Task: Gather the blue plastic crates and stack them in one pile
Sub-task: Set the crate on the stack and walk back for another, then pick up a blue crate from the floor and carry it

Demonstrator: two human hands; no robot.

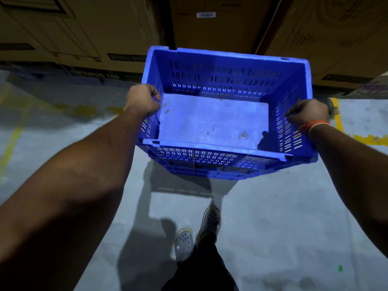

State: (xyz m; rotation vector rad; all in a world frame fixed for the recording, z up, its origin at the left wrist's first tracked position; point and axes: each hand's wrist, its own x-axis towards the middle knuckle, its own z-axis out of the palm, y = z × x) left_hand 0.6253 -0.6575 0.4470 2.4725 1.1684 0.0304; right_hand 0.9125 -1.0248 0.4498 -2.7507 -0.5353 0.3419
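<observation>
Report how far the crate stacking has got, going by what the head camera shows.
Done: cannot be judged; no finished pile shows. In hand: one empty blue crate is gripped at its side rims by the left hand and the right hand, above the grey floor. Blue plastic beneath it may be a second crate, so it may be going onto a pile. Left: releasing this crate; no loose crates show.

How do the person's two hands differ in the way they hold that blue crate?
The left hand grips the crate's left rim as a closed fist, knuckles up; the right hand lies flatter on the right rim, fingers pointing inward over the slotted wall. The right wrist wears an orange band; the left wrist is bare. The left hand sits slightly higher in the picture. Both hold opposite short sides of the same empty crate, carried above the floor.
</observation>
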